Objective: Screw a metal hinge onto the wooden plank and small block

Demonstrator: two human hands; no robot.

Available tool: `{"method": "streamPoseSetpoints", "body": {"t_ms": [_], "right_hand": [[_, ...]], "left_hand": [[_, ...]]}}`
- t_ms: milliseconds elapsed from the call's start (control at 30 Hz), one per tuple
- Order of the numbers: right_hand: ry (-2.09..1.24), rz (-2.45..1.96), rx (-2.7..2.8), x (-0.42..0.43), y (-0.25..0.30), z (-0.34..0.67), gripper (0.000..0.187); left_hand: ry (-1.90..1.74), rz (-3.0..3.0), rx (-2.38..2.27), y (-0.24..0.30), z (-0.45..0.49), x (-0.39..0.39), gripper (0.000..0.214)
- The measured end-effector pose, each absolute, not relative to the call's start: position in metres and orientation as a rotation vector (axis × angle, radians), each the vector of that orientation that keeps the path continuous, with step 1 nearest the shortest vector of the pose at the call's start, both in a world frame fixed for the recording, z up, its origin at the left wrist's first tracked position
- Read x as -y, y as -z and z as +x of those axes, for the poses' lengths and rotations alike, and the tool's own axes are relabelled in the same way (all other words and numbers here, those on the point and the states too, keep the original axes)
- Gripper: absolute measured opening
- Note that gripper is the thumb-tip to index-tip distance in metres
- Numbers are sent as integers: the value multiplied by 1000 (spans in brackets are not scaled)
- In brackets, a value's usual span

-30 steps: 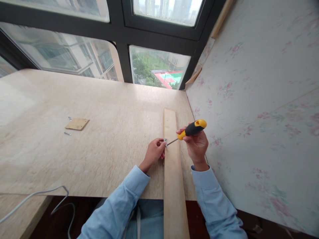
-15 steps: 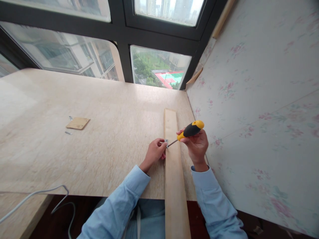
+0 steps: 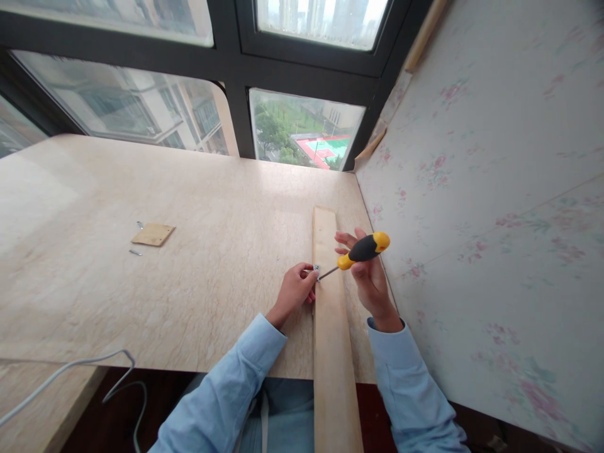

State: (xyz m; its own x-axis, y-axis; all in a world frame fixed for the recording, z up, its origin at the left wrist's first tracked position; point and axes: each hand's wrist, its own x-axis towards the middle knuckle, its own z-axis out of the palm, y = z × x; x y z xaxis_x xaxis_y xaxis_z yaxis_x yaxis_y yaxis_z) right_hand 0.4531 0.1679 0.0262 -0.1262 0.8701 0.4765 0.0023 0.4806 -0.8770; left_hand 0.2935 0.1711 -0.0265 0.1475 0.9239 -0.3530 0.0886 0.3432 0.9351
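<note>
A long wooden board [image 3: 333, 340] lies on the stone sill and juts out over its front edge. On the board's left edge sits a small metal bracket [image 3: 316, 268], pinched by the fingers of my left hand [image 3: 297, 289]; part of it is hidden. My right hand [image 3: 372, 280] holds a screwdriver [image 3: 363, 249] with a yellow and black handle, its fingers loosened and partly spread around the grip. The screwdriver slants down to the left, its tip at the bracket beside my left fingertips. Any screw under the tip is too small to make out.
On the sill [image 3: 198, 251] to the left lies a small wooden plate [image 3: 154, 234] with small metal pieces beside it. A white cable [image 3: 70, 365] hangs over the front left edge. A wallpapered wall [image 3: 491, 220] stands close on the right, with windows behind.
My right hand's fingers have loosened and spread from the screwdriver handle, while the tip stays at the bracket. My left hand keeps its hold. The view has shifted slightly.
</note>
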Motion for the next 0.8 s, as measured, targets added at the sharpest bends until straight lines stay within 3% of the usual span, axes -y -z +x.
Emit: {"method": "streamPoseSetpoints", "body": {"t_ms": [167,400,567,667,800], "right_hand": [[-1145,-808,1624,-162,-33,462,43],[-682,-1045,1578,-166,-20,460,38],[-1053,-860,1647,-161,-33,461,49],[-1186,-811,1658,-159,-35,463,45],[-804,-1024,1571,-161,-28,461,33]], "left_hand": [[-813,1063,-1275,28,293,-171,29],[-813,1064,-1273,28,293,-171,29],[-830,1057,-1260,28,293,-170,27],[-826,1057,-1267,28,293,-170,27],[-818,1058,-1274,28,293,-170,27]]}}
